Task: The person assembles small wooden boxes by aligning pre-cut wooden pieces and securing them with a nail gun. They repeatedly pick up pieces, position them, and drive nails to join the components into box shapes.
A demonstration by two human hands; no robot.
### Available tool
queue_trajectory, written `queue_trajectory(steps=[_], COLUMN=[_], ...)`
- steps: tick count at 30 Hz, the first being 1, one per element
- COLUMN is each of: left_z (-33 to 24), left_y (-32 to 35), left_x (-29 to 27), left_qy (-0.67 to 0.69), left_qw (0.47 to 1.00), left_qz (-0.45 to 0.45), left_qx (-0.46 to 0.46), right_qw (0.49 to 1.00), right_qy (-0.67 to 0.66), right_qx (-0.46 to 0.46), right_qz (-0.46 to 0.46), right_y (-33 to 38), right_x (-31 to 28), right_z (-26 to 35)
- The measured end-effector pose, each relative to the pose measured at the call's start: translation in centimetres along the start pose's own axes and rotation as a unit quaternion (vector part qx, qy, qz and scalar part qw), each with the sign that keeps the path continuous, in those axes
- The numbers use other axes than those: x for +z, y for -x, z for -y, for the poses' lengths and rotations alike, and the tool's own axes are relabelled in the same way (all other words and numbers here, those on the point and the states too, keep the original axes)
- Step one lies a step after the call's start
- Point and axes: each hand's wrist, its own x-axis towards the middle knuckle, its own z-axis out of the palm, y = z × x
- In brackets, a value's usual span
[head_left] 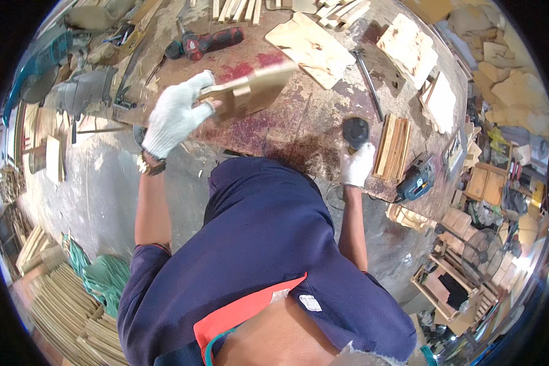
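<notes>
You are standing at a long workbench (299, 131), its top stained red and scuffed, running away from you toward the upper right. Plywood panels (314, 46) are lying on its far side, and a stack of thin wood strips (393, 146) is sitting near its right edge, just beside your right hand.

Your left hand (175, 116), in a white knit glove, is holding up a flat wooden piece (250, 91) clear of the bench top. The fingers are closing around its left end, so the piece is stretching away from them to the right, its long axis running left to right and rising slightly toward the far end. It is blurred, so its exact shape is hard to tell.

Your right hand (356, 163), also gloved, is wrapping its fingers around a small black power tool (355, 131) that is resting on the bench. The tool is lying to the right of the wooden piece and lower, well apart from it, with bare bench between them.

A red cordless drill (210, 41) is lying beyond your left hand, untouched.
</notes>
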Motion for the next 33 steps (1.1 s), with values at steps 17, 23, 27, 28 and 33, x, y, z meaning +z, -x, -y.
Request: queue_trajectory(steps=[17, 23, 27, 28, 33], left_z=[2.9, 1.2, 3.5, 4.5, 9.9], left_y=[-17.8, -19.9, -17.7, -16.5, -7.7], left_x=[19.0, 19.4, 18.0, 17.7, 16.3], left_qy=[0.072, -0.062, 0.06, 0.079, 0.206], left_qw=[0.961, 0.976, 0.977, 0.971, 0.927], left_qz=[0.223, -0.025, -0.163, -0.198, -0.308], left_qx=[0.149, 0.21, 0.123, 0.11, -0.05], right_qw=[0.991, 0.944, 0.943, 0.94, 0.972], right_qy=[-0.066, 0.153, 0.187, 0.204, -0.012], right_qx=[0.007, 0.287, 0.276, 0.272, 0.226], right_qz=[-0.113, -0.051, 0.0, 0.01, -0.058], right_y=[-4.7, -4.3, -2.8, -2.9, -4.2], right_x=[6.5, 5.2, 6.0, 5.9, 4.0], right_z=[-6.1, -15.5, -18.6, -18.8, -14.4])
